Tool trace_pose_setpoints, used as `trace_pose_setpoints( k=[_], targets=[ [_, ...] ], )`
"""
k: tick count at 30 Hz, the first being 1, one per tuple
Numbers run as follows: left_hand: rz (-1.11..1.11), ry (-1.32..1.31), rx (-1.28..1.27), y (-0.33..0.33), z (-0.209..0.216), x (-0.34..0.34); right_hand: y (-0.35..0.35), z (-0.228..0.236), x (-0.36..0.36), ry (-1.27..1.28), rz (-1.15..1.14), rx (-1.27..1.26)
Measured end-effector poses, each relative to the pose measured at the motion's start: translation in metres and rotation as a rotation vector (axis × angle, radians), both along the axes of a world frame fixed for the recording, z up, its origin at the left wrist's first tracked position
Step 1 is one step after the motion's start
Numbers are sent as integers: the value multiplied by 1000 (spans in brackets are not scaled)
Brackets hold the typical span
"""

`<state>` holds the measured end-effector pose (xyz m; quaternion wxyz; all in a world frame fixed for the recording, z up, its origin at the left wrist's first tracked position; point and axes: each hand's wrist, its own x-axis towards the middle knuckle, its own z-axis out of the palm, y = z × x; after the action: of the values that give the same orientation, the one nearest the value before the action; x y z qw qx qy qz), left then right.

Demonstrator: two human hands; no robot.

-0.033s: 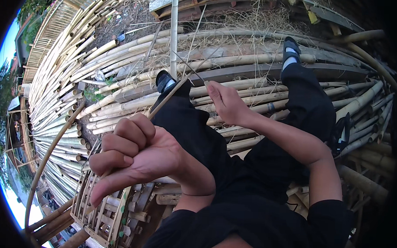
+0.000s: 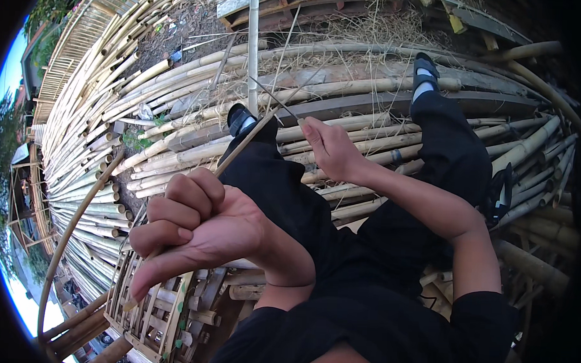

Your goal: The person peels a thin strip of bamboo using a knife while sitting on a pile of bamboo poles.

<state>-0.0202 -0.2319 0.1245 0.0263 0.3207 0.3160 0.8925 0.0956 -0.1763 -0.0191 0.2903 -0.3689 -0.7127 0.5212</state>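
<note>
My left hand (image 2: 193, 226) is closed, palm up, around a thin bamboo strip (image 2: 246, 141). The strip slants up and to the right past my left knee, and a small pale end shows by my thumb. Farther out, my right hand (image 2: 333, 148) is closed on a knife, its handle mostly hidden in my fist. Its thin dark blade (image 2: 274, 98) points up and left, crossing in front of the strip; whether they touch I cannot tell.
Long bamboo poles (image 2: 195, 154) lie under and beyond my legs. A slatted bamboo crate (image 2: 151, 311) stands at lower left, near a curved pole (image 2: 71, 231). An upright pale bamboo strip (image 2: 253, 46) rises by my left foot, with wooden pallets (image 2: 296, 12) behind.
My left hand has shifted very slightly left, and the pale strip end now shows by its thumb. My right hand and the knife look nearly unmoved.
</note>
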Motion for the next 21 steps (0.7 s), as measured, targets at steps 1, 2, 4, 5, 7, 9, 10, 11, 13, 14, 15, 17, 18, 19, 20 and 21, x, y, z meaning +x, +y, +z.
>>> trace_pose_setpoints(
  k=[1, 2, 4, 5, 7, 9, 10, 11, 13, 14, 15, 17, 18, 19, 20, 21],
  targets=[
    [46, 3, -9, 0, -1, -1, 1, 1, -2, -24, -2, 21],
    [56, -5, -14, 1, -1, -1, 1, 3, -4, -49, -4, 41],
    [90, -14, -25, 1, -1, 0, -6, 12, -6, -24, -9, 51],
    [74, -7, -11, 1, -2, 0, -9, 15, -6, -12, -11, 55],
    [32, 5, 12, 0, -4, 2, -5, 9, -3, -19, 5, 51],
    [17, 27, 21, 1, -5, 6, 2, -10, 2, -60, -53, 54],
    [7, 41, 34, 2, -4, 7, 7, -24, 1, -91, -116, 65],
    [0, 45, 41, 1, -4, 6, 10, -36, 2, -123, -179, 77],
    [5, 55, 46, -4, -9, -2, 9, -18, -2, -61, -98, -1],
    [17, 55, 36, -4, -9, -5, 8, -3, -4, -52, -40, 15],
    [-15, 60, 52, -5, -10, -3, 4, 6, -4, -45, 21, 23],
    [-74, 72, 82, -3, -10, -1, -3, 6, -5, 0, 0, 43],
    [-46, 68, 66, -3, -11, 1, -2, 1, -2, -41, -21, 36],
    [-22, 68, 57, -2, -11, -1, 1, -6, -1, -78, -47, 34],
    [0, 67, 48, -2, -12, -2, 6, -32, -1, -68, -149, 102],
    [26, 67, 43, -1, -12, -5, 6, -30, -3, -70, -134, 78]
  ],
)
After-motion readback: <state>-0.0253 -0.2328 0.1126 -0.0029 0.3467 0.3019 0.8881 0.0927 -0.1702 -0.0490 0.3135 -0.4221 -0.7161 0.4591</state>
